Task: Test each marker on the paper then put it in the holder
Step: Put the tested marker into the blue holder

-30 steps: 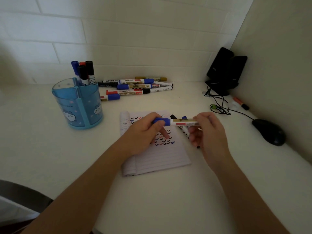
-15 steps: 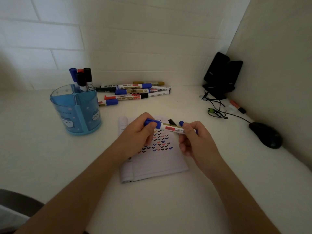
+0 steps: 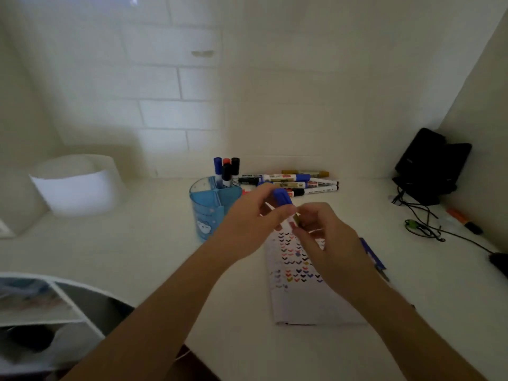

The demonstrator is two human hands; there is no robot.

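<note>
My left hand point(image 3: 255, 218) grips a blue-capped marker point(image 3: 283, 199) by its cap end, tilted with the cap pointing up and away. My right hand point(image 3: 327, 237) pinches the marker's white body lower down. Both hands hover above the lined paper point(image 3: 310, 295), which carries rows of small coloured check marks. The blue translucent holder point(image 3: 211, 213) stands just left of my left hand with several markers upright in its back compartment. A pile of markers point(image 3: 299, 181) lies on the desk behind the hands.
A blue marker point(image 3: 373, 257) lies by the paper's right edge. Black speakers point(image 3: 431, 166) and tangled cables point(image 3: 423, 226) fill the right corner, with an orange marker point(image 3: 461, 218) and a black mouse point(image 3: 499, 262). A white container point(image 3: 77, 185) sits far left, a white shelf point(image 3: 41, 306) below it.
The view has swung left and up. Both hands have lifted the blue-capped marker off the paper and tilted it from lying level to cap-up, closer to the holder.
</note>
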